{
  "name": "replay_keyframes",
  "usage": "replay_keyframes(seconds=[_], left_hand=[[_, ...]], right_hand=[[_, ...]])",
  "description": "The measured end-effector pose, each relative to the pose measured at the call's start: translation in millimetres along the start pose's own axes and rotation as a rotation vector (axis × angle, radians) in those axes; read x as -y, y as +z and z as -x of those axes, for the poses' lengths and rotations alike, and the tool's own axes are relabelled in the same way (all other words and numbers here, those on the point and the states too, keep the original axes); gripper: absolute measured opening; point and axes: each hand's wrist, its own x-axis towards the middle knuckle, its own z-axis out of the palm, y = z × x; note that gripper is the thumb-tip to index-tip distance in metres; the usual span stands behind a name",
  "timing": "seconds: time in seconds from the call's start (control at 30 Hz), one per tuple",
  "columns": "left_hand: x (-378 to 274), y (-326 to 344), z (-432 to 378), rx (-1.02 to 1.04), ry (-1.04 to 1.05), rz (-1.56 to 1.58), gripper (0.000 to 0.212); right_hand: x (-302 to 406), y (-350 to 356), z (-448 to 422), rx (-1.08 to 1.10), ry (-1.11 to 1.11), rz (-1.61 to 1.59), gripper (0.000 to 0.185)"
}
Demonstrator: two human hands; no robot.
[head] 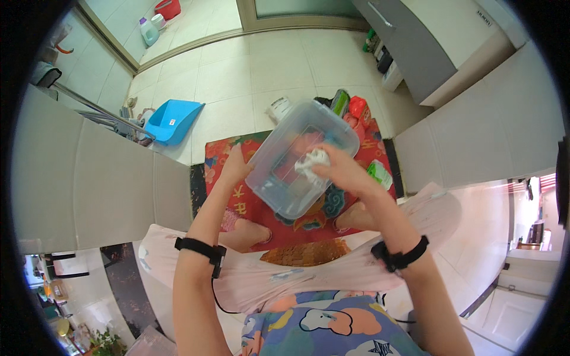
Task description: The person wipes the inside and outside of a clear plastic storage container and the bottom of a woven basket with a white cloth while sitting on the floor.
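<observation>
A clear plastic storage box [291, 196] is tilted above a red patterned mat [262, 227] in front of me. My left hand [236, 165] grips the box's left edge. A crumpled white cloth or tissue [314, 165] is in my right hand [340, 169], held at the box near its middle; whether it touches the plastic I cannot tell. Red and blue shapes show faintly through the box. Beyond its far side lie a white packet [279, 109], a green and grey packet [340, 103] and a red plastic bag [358, 109]. A green and white packet [380, 174] lies at the mat's right.
A blue dustpan [174, 122] stands on the tiles at the left, by a metal rack [107, 111]. Walls flank the mat on both sides. A grey cabinet [405, 49] is at the upper right. A detergent bottle [148, 32] and red bucket [168, 8] stand beyond the door track.
</observation>
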Motion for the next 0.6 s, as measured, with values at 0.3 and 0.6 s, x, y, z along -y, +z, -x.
replay_keyframes(seconds=[0.3, 0.6], left_hand=[[-57, 31, 13, 0.047, -0.050, 0.159, 0.049], [-122, -4, 83, -0.024, 0.222, -0.048, 0.031]], right_hand=[[-24, -3, 29, -0.342, 0.101, -0.195, 0.046], [-37, 67, 8, -0.440, -0.477, 0.304, 0.032]])
